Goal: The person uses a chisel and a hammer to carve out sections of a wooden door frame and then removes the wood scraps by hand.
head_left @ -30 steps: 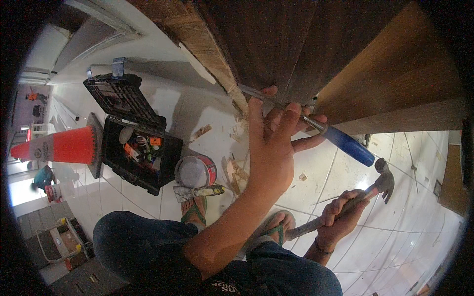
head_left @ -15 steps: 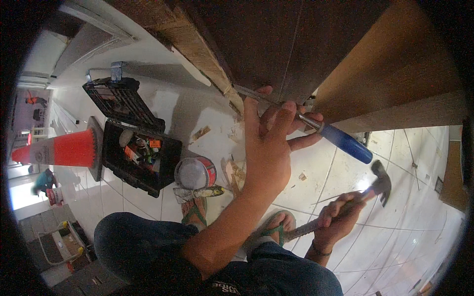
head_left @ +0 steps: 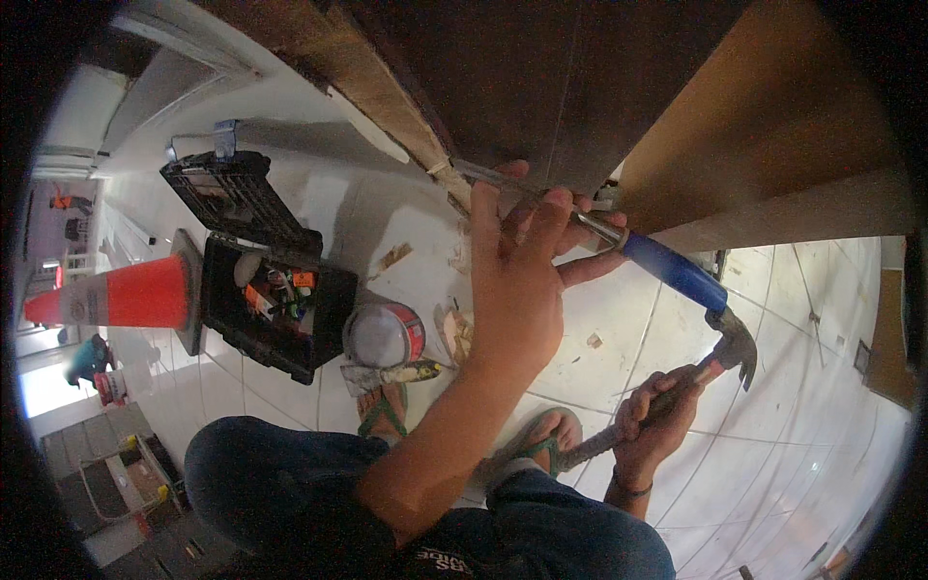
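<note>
My left hand [head_left: 519, 300] grips a chisel with a blue handle [head_left: 674, 270] between its fingers. The steel blade runs up and left, its tip at the edge of a rough wooden frame [head_left: 394, 89], beside a dark brown panel [head_left: 512, 87]. My right hand [head_left: 659, 416] is wrapped round the shaft of a claw hammer [head_left: 736, 350]. The hammer's head meets the butt end of the chisel handle, its claw pointing down and right. The spot where the blade tip meets the wood is small and dim.
An open black toolbox [head_left: 261, 338] with mixed tools lies left, by an orange traffic cone [head_left: 145, 293]. Nearer my feet are a round tub [head_left: 379, 334] and a putty knife [head_left: 391, 375]. Wood chips litter the tiles. A brown panel [head_left: 773, 135] rises right. Two people are far left.
The hammer has swung up and left, so its head now touches the chisel's end. My left hand and the chisel stay almost in place.
</note>
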A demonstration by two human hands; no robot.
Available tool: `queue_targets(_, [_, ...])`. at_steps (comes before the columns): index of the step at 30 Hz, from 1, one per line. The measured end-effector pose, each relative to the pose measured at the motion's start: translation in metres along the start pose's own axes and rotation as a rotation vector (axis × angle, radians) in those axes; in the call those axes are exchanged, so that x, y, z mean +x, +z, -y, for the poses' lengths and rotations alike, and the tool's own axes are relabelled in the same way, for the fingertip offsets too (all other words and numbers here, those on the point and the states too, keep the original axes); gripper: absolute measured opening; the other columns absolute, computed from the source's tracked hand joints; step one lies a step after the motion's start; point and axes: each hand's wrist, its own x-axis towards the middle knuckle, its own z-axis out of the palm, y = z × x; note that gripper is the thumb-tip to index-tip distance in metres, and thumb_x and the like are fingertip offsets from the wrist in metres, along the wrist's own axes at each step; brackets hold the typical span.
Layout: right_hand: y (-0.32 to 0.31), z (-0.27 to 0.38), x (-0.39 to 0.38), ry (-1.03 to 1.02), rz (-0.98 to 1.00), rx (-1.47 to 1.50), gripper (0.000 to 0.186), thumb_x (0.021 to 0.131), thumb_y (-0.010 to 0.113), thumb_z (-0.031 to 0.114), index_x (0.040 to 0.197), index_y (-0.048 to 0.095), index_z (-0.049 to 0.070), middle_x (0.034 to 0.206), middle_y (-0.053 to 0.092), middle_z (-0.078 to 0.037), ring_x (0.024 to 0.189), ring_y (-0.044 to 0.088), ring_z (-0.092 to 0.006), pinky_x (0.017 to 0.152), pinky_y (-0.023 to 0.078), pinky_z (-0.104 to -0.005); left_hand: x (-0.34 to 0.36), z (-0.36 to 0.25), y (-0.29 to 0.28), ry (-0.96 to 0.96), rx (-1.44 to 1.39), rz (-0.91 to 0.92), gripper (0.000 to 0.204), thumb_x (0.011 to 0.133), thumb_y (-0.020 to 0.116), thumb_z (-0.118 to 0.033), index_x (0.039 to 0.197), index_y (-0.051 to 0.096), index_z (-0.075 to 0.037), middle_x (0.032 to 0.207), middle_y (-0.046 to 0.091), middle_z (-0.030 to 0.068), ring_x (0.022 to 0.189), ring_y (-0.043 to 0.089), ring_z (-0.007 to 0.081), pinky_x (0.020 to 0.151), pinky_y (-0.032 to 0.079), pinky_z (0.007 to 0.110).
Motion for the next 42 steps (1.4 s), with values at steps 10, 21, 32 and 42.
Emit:
queue_targets(10, [0.008, 0.005, 0.010, -0.048, -0.089, 0.012, 0.037, 0.103, 0.038, 0.046, 0.095, 0.048, 0.011, 0.064, 0.048, -0.002, 0.038, 0.036, -0.0071, 0.029, 0.029, -0.0197, 0.001, -0.007, 0.006, 0.012, 0.012, -0.027, 0.043, 0.097, 0.055, -0.015, 0.130, 0.028, -0.014, 0.104, 0.058, 0.0135, 0.092, 0.068, 0.0284, 0.074, 0.062, 0.044])
queue_targets(21, [-0.002, 0.006, 0.032, -0.099, 0.037, 0.030, 0.039, 0.101, 0.040, 0.049, 0.092, 0.048, 0.013, 0.061, 0.045, -0.001, 0.036, 0.032, -0.0071, 0.027, 0.025, -0.0216, 0.014, 0.008, 0.013, 0.028, -0.001, -0.046, 0.040, 0.096, 0.055, -0.011, 0.126, 0.028, -0.011, 0.103, 0.057, 0.0126, 0.094, 0.067, 0.0282, 0.074, 0.062, 0.044])
queue_targets(32, [0.007, 0.009, 0.028, -0.021, 0.034, -0.041, 0.043, 0.099, 0.042, 0.054, 0.088, 0.047, 0.012, 0.055, 0.045, -0.004, 0.032, 0.033, -0.0113, 0.028, 0.027, -0.0229, 0.011, 0.012, 0.006, 0.030, 0.067, -0.030, 0.030, 0.095, 0.058, -0.011, 0.118, 0.039, -0.012, 0.107, 0.060, 0.0101, 0.095, 0.067, 0.0259, 0.071, 0.062, 0.043])
queue_targets(42, [-0.010, 0.002, 0.046, -0.160, 0.075, 0.147, 0.039, 0.102, 0.039, 0.049, 0.097, 0.050, 0.012, 0.062, 0.045, -0.002, 0.035, 0.032, -0.0068, 0.028, 0.026, -0.0204, 0.020, 0.018, 0.009, 0.059, 0.018, 0.078, 0.030, 0.094, 0.059, -0.011, 0.118, 0.042, -0.013, 0.107, 0.061, 0.0085, 0.099, 0.066, 0.0269, 0.075, 0.062, 0.047])
